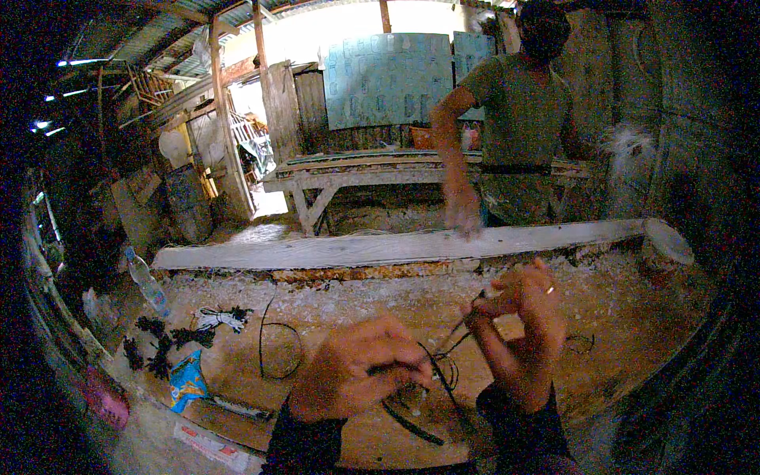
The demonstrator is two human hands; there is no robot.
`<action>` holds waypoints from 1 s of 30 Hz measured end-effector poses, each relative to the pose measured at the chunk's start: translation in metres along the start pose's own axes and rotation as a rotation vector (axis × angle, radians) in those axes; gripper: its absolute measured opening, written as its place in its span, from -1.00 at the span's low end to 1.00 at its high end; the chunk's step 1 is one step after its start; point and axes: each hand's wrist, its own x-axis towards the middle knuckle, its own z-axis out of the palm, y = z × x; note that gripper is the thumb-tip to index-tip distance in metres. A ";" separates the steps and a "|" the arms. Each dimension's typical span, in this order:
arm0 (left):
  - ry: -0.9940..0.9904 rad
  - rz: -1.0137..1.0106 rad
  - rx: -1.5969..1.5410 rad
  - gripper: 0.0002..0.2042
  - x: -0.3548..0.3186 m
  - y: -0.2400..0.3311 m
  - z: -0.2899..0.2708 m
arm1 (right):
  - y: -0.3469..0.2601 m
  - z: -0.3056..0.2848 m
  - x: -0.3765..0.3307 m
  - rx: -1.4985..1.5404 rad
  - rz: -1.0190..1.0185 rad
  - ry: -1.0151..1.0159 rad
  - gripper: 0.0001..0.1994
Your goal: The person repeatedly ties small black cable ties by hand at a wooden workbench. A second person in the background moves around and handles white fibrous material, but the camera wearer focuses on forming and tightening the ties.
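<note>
I am twisting the thin black plastic cord (pixel 443 372); my left hand (pixel 356 378) and right hand (pixel 518 328) pinch it closed; next I need a firm, steady pull, I think.

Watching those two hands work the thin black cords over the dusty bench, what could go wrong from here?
The black cords loop and cross between the left hand and the right hand, so they could snarl or slip from the pinch. The ring on the right hand might catch a strand. Another person stands close across the white plank, with a hand blurred above it; a bump could possibly jolt the work.
</note>
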 end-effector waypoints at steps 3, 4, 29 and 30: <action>-0.185 0.027 -0.311 -0.86 0.002 -0.002 0.014 | 0.006 0.010 -0.002 -0.003 -0.001 0.050 -0.79; -0.223 0.006 -0.389 -0.86 0.003 -0.003 0.020 | 0.007 0.013 -0.002 0.001 -0.010 0.051 -0.79; 0.430 -0.252 -0.142 -0.92 -0.012 -0.041 -0.013 | 0.004 0.003 -0.012 0.320 0.121 -0.238 -0.89; 0.446 -0.209 -0.048 -0.92 -0.015 -0.051 -0.013 | 0.003 0.005 -0.017 0.267 0.096 -0.313 -0.89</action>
